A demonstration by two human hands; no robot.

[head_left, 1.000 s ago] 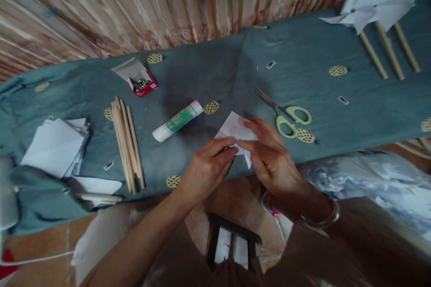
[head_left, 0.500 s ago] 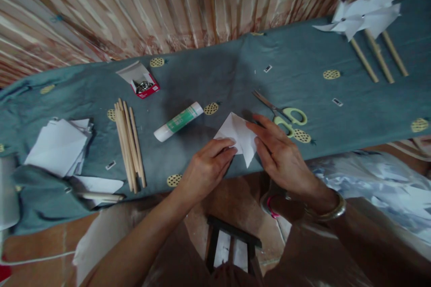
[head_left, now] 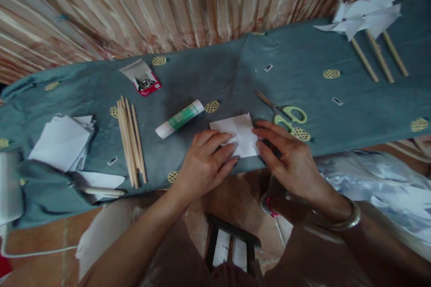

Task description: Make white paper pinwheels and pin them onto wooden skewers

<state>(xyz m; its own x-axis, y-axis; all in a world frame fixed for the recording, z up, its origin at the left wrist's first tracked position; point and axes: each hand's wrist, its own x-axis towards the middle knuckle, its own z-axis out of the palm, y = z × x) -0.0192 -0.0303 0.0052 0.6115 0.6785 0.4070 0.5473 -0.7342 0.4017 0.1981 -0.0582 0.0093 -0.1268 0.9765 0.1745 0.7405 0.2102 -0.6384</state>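
Observation:
A small square of white paper (head_left: 245,136) with crease lines lies near the front edge of the cloth-covered table, between my hands. My left hand (head_left: 210,154) grips its left side, with fingertips pressed over the paper. At the right edge, the thumb and fingers of my right hand (head_left: 286,152) hold the paper. Beyond my right hand are scissors (head_left: 281,113) with light green handles, blades pointing away and left. A white and green glue stick (head_left: 180,119) lies on its side beyond my left hand.
Wooden sticks (head_left: 131,143) and a stack of white paper squares (head_left: 60,143) lie to the left. An open red and white box (head_left: 146,83) holds small metal pieces. White paper pinwheels (head_left: 367,15) on sticks lie far right. A dark stool (head_left: 232,237) stands below.
The paper, which stood folded up with a point hanging down, now lies flatter and squarer. Both hands have shifted slightly, the right one a little rightward and down.

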